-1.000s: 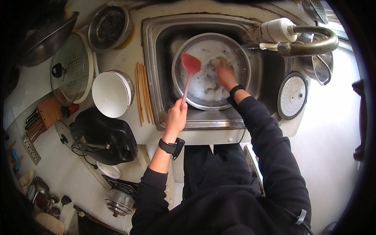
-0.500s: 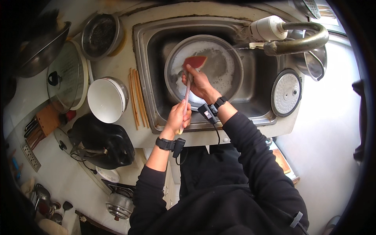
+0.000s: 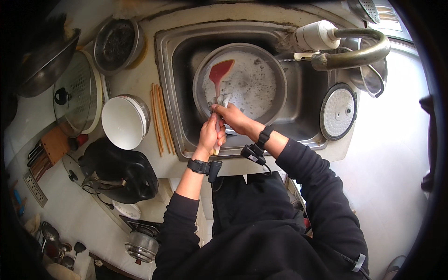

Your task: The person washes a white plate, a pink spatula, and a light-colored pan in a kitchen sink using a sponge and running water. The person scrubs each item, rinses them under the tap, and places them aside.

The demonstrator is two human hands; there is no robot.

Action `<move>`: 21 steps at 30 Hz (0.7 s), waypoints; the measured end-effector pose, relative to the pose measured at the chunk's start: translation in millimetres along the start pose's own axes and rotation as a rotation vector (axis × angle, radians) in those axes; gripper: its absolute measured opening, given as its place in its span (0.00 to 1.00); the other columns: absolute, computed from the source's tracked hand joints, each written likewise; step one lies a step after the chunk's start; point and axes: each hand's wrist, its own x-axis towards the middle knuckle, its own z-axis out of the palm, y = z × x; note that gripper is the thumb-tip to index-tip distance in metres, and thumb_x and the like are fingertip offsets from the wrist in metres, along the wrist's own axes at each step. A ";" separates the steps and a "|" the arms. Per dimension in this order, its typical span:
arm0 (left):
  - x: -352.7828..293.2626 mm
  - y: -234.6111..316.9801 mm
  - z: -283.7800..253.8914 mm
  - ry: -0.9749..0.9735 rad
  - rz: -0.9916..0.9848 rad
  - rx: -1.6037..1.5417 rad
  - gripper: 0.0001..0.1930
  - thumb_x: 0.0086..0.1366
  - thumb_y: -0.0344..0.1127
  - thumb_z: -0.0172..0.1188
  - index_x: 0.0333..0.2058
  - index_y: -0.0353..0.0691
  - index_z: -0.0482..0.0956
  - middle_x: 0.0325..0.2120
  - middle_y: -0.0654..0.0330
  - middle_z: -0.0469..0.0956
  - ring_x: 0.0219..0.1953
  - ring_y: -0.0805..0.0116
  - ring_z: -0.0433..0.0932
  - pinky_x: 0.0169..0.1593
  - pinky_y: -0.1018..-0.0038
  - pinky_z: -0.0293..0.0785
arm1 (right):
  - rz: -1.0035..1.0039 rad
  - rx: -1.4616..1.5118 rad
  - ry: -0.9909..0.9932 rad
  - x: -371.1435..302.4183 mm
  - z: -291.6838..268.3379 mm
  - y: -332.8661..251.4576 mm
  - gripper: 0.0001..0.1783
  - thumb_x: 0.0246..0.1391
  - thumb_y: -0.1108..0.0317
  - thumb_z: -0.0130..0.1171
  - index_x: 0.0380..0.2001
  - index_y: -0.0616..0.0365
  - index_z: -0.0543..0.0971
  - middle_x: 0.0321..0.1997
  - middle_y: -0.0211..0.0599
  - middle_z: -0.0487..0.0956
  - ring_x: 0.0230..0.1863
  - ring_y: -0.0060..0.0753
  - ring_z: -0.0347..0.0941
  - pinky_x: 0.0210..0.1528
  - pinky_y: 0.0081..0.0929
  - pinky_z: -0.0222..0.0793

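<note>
A red spatula [image 3: 220, 71] with a broad angled blade is held over a round metal basin [image 3: 198, 84] of soapy water. My left hand [image 3: 210, 136] is closed round the lower end of its handle. Higher up, just below the blade, my right hand [image 3: 234, 118] is wrapped round the handle with a greyish-white cloth [image 3: 225, 99] bunched in its fingers. The cloth covers part of the handle. The basin stands inside the steel sink [image 3: 305, 112].
A curved faucet [image 3: 357, 59] reaches over the sink's right side, near a round perforated lid [image 3: 338, 111]. To the left lie chopsticks [image 3: 163, 121], a white bowl [image 3: 122, 122], a metal bowl [image 3: 116, 45], a glass lid [image 3: 72, 93] and a black appliance [image 3: 119, 168].
My right hand and the cloth have slid down the spatula's handle, away from the blade and closer to my left hand. The red blade is now fully uncovered.
</note>
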 end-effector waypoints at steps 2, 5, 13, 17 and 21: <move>-5.3 -5.6 2.2 0.018 -0.061 0.018 0.24 0.76 0.59 0.42 0.31 0.44 0.67 0.10 0.67 0.60 0.07 0.74 0.58 0.13 0.77 0.55 | -0.116 0.278 0.115 6.8 -5.2 -11.4 0.15 0.66 0.60 0.56 0.37 0.65 0.75 0.30 0.36 0.76 0.31 0.31 0.77 0.37 0.27 0.77; -17.3 -12.4 1.3 -0.046 -0.106 0.002 0.25 0.75 0.60 0.42 0.30 0.44 0.66 0.10 0.67 0.60 0.07 0.74 0.58 0.13 0.76 0.55 | -0.128 0.508 0.103 21.1 -15.3 -27.6 0.15 0.65 0.62 0.60 0.43 0.65 0.73 0.38 0.38 0.77 0.32 0.33 0.77 0.38 0.27 0.79; -18.1 -18.6 0.4 0.039 -0.042 0.136 0.27 0.75 0.62 0.41 0.29 0.43 0.65 0.10 0.65 0.62 0.07 0.74 0.60 0.13 0.76 0.58 | -0.327 -0.395 0.339 13.7 -0.3 7.7 0.24 0.64 0.52 0.58 0.37 0.68 0.76 0.25 0.46 0.79 0.25 0.43 0.75 0.32 0.38 0.71; -11.3 -10.7 0.5 0.175 -0.005 0.306 0.29 0.74 0.64 0.42 0.27 0.42 0.65 0.12 0.64 0.65 0.08 0.74 0.62 0.13 0.76 0.60 | -0.319 -0.620 0.151 2.1 -23.0 10.0 0.24 0.64 0.50 0.57 0.36 0.67 0.77 0.26 0.53 0.78 0.29 0.52 0.76 0.36 0.44 0.71; -9.7 11.1 -7.2 0.095 -0.095 0.250 0.26 0.73 0.62 0.48 0.27 0.45 0.64 0.11 0.67 0.61 0.08 0.74 0.61 0.13 0.77 0.56 | -0.613 -1.104 0.317 0.4 -66.2 4.2 0.23 0.62 0.53 0.60 0.42 0.67 0.75 0.40 0.62 0.77 0.41 0.67 0.74 0.43 0.52 0.71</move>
